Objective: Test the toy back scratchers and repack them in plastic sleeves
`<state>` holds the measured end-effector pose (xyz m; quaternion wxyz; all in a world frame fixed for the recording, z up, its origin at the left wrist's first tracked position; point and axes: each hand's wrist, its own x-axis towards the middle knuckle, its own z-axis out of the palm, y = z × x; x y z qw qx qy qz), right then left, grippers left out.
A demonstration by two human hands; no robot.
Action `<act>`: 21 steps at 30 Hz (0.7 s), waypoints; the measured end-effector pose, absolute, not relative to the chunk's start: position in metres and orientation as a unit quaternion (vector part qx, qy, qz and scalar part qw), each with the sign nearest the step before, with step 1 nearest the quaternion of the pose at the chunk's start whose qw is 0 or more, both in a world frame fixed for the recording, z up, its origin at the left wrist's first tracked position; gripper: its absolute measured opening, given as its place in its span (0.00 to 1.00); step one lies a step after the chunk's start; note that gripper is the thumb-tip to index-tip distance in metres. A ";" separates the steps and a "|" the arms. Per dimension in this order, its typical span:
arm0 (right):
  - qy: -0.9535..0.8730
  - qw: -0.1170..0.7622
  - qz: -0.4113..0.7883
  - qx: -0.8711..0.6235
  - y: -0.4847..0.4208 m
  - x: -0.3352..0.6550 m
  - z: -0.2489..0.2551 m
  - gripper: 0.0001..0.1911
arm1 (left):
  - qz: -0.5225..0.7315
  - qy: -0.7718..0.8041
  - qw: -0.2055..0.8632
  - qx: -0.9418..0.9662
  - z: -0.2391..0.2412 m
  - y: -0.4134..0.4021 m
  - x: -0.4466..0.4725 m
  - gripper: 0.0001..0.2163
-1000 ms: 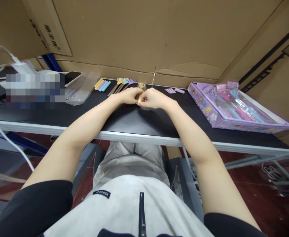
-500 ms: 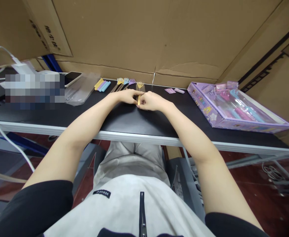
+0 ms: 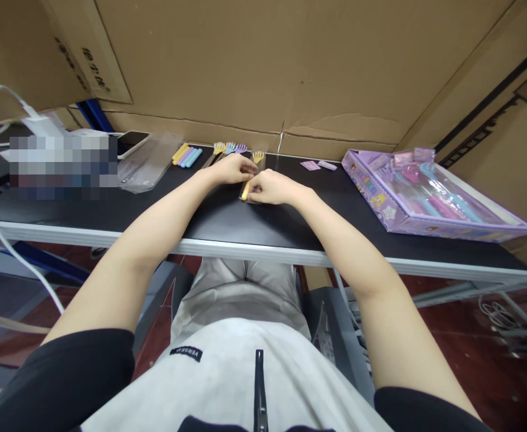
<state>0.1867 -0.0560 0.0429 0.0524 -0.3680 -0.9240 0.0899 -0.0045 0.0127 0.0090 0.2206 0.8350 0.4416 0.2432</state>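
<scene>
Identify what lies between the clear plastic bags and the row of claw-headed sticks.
The head view shows yellow, purple and blue rods there, side by side.

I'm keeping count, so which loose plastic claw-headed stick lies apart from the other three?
The yellow plastic claw-headed stick at the left hand and right hand. The other yellow claw, blue claw and purple claw bunch to its left.

Scratcher (image 3: 246, 187): yellow ends, middle hidden by fingers.
Claw (image 3: 258, 158): fanned prongs, at far end.
Grip (image 3: 245, 192): yellow, rounded, near end, angled slightly left.
Film (image 3: 242, 196): clear, about grip.
Location: over black tabletop (image 3: 227, 219); contact unclear.
</scene>
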 end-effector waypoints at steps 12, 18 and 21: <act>-0.911 0.168 0.078 -0.368 -0.040 0.203 0.045 0.07 | 0.271 0.424 0.151 0.851 0.005 0.018 -0.005 0.16; -0.862 0.210 0.042 -0.460 -0.009 0.228 0.044 0.09 | 0.233 0.429 0.137 0.862 0.006 0.015 -0.002 0.19; -0.808 0.227 -0.002 -0.543 0.013 0.254 0.044 0.11 | 0.220 0.430 0.121 0.867 0.007 0.014 -0.002 0.21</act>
